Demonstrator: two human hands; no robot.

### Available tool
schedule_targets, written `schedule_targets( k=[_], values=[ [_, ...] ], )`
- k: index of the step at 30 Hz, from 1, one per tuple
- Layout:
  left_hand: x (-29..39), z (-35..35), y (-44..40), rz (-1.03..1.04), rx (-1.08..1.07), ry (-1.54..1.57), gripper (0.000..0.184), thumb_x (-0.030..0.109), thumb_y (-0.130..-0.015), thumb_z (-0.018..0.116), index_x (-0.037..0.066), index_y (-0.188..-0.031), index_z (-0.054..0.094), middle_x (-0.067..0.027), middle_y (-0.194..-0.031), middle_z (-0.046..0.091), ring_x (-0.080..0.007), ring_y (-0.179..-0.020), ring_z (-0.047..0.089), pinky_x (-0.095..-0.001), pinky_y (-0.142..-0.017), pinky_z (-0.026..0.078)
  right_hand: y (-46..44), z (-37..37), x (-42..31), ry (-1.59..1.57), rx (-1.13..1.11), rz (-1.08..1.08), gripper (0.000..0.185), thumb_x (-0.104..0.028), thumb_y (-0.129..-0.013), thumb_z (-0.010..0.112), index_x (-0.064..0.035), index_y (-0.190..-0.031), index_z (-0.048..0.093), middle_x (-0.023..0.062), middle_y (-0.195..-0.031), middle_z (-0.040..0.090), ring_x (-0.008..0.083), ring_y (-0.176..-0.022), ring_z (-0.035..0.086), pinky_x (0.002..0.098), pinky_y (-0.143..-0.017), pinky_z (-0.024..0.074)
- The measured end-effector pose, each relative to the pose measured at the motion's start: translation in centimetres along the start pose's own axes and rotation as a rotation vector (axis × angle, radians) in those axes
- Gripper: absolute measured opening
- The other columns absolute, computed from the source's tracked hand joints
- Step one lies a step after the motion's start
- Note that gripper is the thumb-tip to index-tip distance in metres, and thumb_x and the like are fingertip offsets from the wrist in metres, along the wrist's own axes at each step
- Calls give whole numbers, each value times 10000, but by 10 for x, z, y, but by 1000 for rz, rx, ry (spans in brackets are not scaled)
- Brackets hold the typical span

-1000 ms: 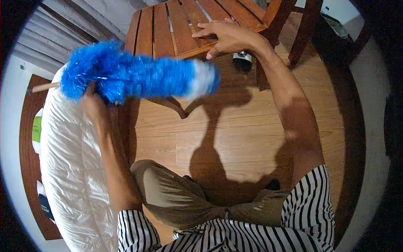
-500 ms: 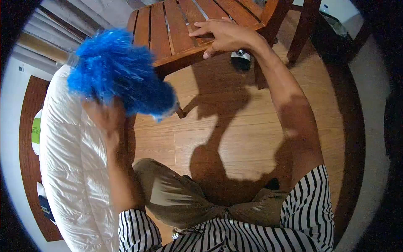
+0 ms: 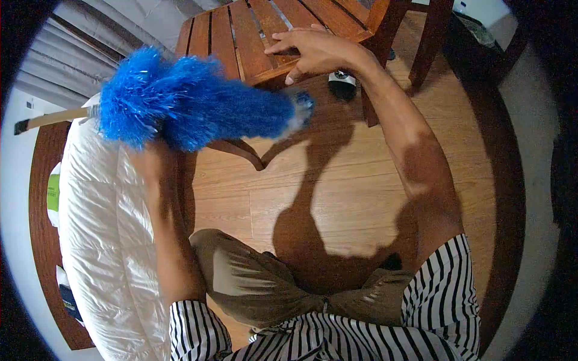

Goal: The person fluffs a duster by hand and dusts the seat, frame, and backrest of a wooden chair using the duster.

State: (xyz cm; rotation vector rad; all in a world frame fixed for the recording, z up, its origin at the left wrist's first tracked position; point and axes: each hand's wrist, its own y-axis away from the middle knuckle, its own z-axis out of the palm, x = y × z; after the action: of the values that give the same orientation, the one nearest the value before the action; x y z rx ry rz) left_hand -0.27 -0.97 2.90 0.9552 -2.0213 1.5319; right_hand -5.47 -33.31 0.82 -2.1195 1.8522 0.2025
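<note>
A fluffy blue duster (image 3: 192,102) with shiny strands is held up at the left. Its wooden handle (image 3: 57,117) sticks out to the left, and its pale tip points right. My left hand (image 3: 158,139) grips the duster from below, with the fingers mostly hidden in the strands. Beyond it is the slatted wooden seat of a chair (image 3: 221,39). Over the front edge of that seat lies my right hand (image 3: 322,51), fingers spread and holding nothing; its fingertips appear to rest on the slats.
A white quilted bed cover (image 3: 96,216) runs along my left side, with grey curtains (image 3: 57,69) behind it. A black-and-white object (image 3: 342,86) is on the wood floor (image 3: 235,198) by a chair leg. Dark wooden legs (image 3: 430,45) stand at the upper right.
The duster has swung so its handle now points left and its tip reaches further right. My left hand has moved slightly up. My right hand has barely shifted.
</note>
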Motion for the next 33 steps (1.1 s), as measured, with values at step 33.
schedule_targets(
  k=[33],
  values=[
    [2, -34, -16, 210, 135, -395, 403, 325, -985, 630, -37, -1160, 657, -125, -1047, 703, -254, -904, 618, -405, -824, 512, -10, 19, 15, 59, 116, -64, 813, -469, -685, 867, -282, -1426, 591, 84, -1577, 448, 343, -1468, 385, 665, -1155, 271]
  ],
)
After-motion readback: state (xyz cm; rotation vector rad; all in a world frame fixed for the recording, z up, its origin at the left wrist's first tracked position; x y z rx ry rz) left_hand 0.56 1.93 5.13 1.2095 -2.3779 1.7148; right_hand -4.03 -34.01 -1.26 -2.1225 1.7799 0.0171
